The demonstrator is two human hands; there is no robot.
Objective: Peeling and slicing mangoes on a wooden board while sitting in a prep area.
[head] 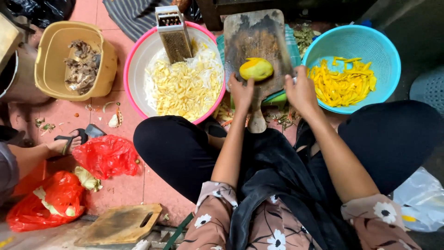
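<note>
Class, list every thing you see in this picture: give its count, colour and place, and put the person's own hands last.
Mango piece: one, yellow, on the board.
Cutting board: one, dark wood, top centre.
Strainer basket: one, turquoise, right, holds yellow strips.
Basin: one, pink-rimmed, holds pale shreds.
Grater: one, metal, leaning in the basin.
Tub: one, yellow, left, holds brown scraps.
Plastic bags: two, red, lower left.
Spare board: one, wood, bottom.
Sandalled foot: one, another person's, left.
Left hand: touching the mango piece.
Right hand: at the board's right edge; any tool is hidden.
</note>
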